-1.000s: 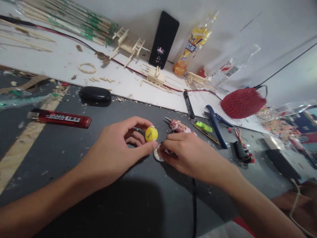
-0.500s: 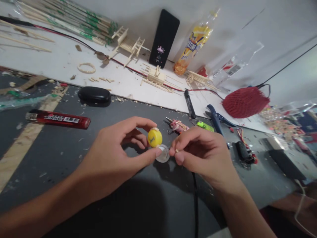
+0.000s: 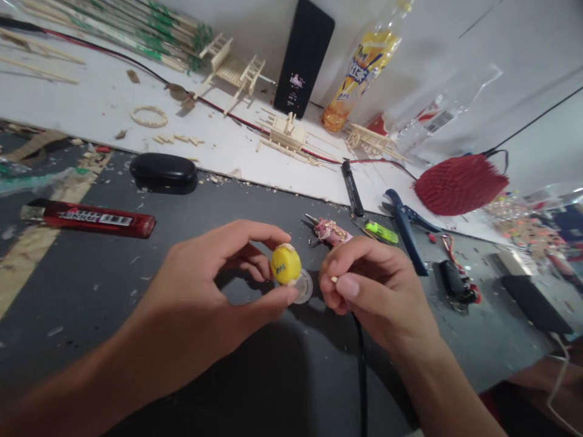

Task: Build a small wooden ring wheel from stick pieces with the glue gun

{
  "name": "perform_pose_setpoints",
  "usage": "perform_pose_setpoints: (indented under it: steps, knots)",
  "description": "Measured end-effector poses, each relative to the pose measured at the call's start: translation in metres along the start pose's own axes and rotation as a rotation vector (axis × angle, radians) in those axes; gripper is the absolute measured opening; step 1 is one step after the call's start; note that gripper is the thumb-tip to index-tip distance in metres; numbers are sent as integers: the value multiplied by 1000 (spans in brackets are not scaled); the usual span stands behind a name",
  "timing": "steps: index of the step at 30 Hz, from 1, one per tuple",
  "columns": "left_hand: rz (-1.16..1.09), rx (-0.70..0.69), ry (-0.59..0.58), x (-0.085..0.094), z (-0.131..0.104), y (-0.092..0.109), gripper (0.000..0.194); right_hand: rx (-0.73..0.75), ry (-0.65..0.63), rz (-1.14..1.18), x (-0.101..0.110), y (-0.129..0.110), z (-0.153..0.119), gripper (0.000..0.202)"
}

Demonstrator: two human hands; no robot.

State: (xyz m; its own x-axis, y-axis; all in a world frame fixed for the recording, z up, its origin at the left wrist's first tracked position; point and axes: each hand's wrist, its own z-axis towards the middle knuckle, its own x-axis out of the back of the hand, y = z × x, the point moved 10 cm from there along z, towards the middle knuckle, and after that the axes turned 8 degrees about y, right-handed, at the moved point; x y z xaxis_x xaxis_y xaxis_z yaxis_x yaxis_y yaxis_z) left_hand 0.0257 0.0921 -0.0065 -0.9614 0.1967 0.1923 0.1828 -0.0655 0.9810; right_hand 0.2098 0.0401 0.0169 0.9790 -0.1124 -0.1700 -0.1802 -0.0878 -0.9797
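Between the thumb and forefinger of my left hand (image 3: 223, 273) is a yellow bottle cap (image 3: 285, 266) with dark lettering on its top. Pale bits of wood show at the cap's edge, by the fingertip and the thumb tip. Below and just behind it, a small clear round dish (image 3: 303, 290) is partly covered. To the right, my right hand (image 3: 371, 285) pinches a tiny pale wooden piece (image 3: 334, 279) between thumb and forefinger, apart from the cap. Beyond that hand lies a pink-wrapped tool with a pointed metal tip (image 3: 331, 231).
Behind the hands lie a black case (image 3: 163, 172), a red lighter (image 3: 93, 218), a bright green tool (image 3: 381, 232) and blue cutters (image 3: 405, 230). Small wooden models (image 3: 285, 133), a phone (image 3: 304, 57) and a drink bottle (image 3: 364, 67) stand on the white board (image 3: 104, 127).
My right hand has drawn a little to the right, away from the cap, keeping the tiny wooden piece. The cap has tilted slightly in my left hand. The camera view has shifted slightly.
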Motion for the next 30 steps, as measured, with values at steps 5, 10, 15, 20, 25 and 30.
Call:
perform_pose_setpoints:
  steps: [5, 10, 15, 20, 25, 30]
  knots:
    - [27, -66, 3, 2, -4, 3, 41, 33, 3, 4, -2, 0, -2, 15]
    - [83, -247, 0, 3, -11, 16, 39, 46, -14, 27, -3, 0, -1, 16]
    - [209, -499, 14, 3, -22, 38, 29, 63, 32, 2, 0, -2, -1, 11]
    - [314, -608, 44, 1, -27, 48, 19, 160, 81, -16, 0, -7, -2, 14]
    - [329, -631, 29, -2, -28, 50, 16, 116, 81, 44, -4, -3, -1, 18]
    - [307, -631, 26, -2, -29, 47, 21, 104, 48, 64, -7, -1, -1, 19]
